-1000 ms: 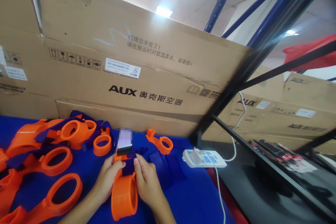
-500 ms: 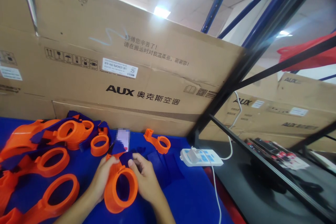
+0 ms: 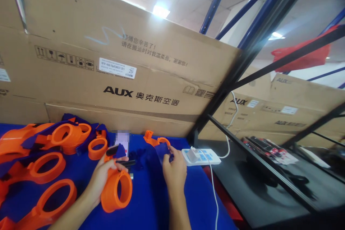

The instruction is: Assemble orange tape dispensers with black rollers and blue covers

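Observation:
My left hand (image 3: 104, 172) is closed around an orange plastic ring piece (image 3: 116, 190), held tilted above the blue cloth. A dark blue flap and black parts stick out at the top of this piece, beside my fingers. To the right, my right hand (image 3: 174, 167) pinches a dark blue fabric-like piece (image 3: 161, 151). Just behind that hand lies another orange ring piece (image 3: 152, 138), partly covered by the blue piece. A phone (image 3: 122, 140) with a lit screen lies beyond my left hand. Small dark blue scraps (image 3: 141, 154) rest between the hands.
Several orange ring parts (image 3: 48, 167) with blue strips crowd the left side of the blue-covered table (image 3: 151, 208). A white power strip (image 3: 201, 156) with cables stands right of my right hand. Cardboard boxes (image 3: 81, 90) wall the back, and a black rack post (image 3: 215, 104) rises at right.
My right hand has moved away from the orange ring piece to the right, with a dark blue piece in its fingers. My left hand still holds the ring piece, now turned slightly.

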`<state>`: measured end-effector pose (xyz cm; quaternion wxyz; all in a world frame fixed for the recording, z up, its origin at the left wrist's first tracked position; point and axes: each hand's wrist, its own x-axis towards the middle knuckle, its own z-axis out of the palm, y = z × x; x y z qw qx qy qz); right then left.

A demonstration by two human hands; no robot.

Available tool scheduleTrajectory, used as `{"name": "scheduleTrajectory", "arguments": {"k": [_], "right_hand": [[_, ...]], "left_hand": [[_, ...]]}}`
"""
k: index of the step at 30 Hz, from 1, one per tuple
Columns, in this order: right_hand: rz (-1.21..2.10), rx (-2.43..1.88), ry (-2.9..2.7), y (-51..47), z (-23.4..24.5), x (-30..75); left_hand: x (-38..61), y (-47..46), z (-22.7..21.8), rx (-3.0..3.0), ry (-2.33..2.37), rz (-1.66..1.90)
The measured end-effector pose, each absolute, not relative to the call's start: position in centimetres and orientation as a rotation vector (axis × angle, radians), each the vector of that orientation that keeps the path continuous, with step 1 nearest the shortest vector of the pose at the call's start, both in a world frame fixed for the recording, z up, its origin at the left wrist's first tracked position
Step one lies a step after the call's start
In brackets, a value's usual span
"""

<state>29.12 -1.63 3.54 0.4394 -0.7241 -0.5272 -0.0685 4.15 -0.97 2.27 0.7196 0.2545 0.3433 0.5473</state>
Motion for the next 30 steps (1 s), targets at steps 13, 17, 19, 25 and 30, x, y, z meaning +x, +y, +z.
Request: {"name": "scheduleTrajectory", "arguments": {"k": [13,17,19,25,30], "right_hand": [[-0.060,-2.226,-1.175,-2.4,2.9,33.1],[-0.110,-2.086,-1.193,-1.8,3.0,32.8],[-0.102,-1.965,-1.228,-1.7,3.2,31.7],[0.366,-1.224,-1.651,-2.6,3.2,24.6],[0.362,-1.166,-1.830,-3.2,2.9,21.6]], "left_hand": [[4.5,-1.4,2.1,0.550,0.796,1.167],[4.6,-1.3,1.9,0.586,0.780,1.154],[4.6,-1.0,1.5,0.596,0.795,1.151],[5.1,-0.9,0.8,0.640,0.822,1.141],[5.5,-1.6,0.7,0.667,0.781,1.147]]}}
